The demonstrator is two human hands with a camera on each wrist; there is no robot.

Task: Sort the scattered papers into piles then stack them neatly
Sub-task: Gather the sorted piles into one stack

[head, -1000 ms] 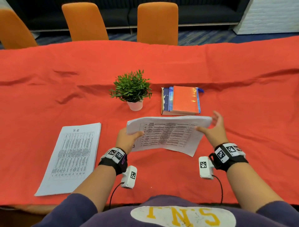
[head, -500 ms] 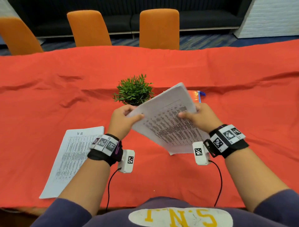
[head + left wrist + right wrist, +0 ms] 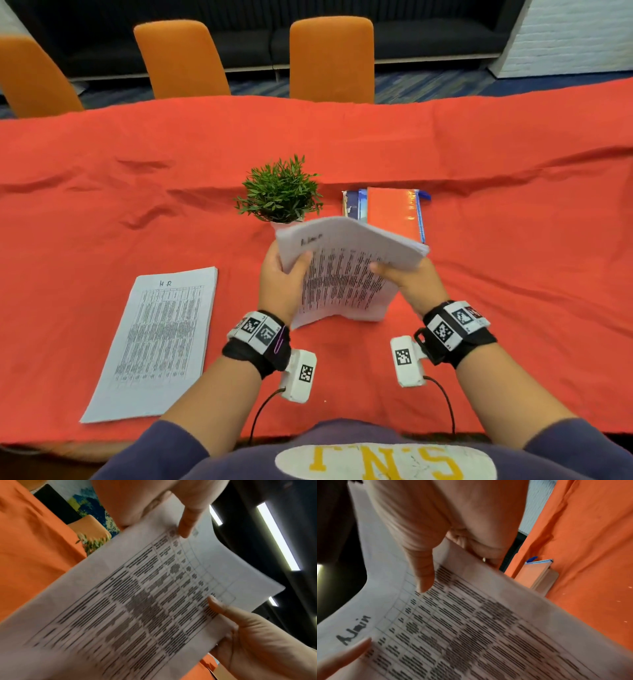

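I hold a stack of printed table sheets [image 3: 342, 274], headed "Admin" by hand, tilted up on end over the red tablecloth [image 3: 513, 240]. Its lower edge is at or just above the cloth. My left hand [image 3: 286, 274] grips the stack's left edge, thumb on the front. My right hand [image 3: 406, 277] grips the right edge the same way. In the left wrist view, the sheets [image 3: 137, 601] show both thumbs pressed on the print. The right wrist view shows the same stack [image 3: 471, 628]. A second pile headed "HR" [image 3: 154, 342] lies flat at the front left.
A small potted plant [image 3: 279, 195] stands just behind the held stack. A pile of books with an orange cover [image 3: 390, 212] lies behind it to the right. Orange chairs [image 3: 330, 58] line the far side. The table's near edge is by my body.
The stack went from lying crosswise and nearly flat to being raised, turned lengthwise and stood on end. My right hand went from open fingers to a grip on its edge.
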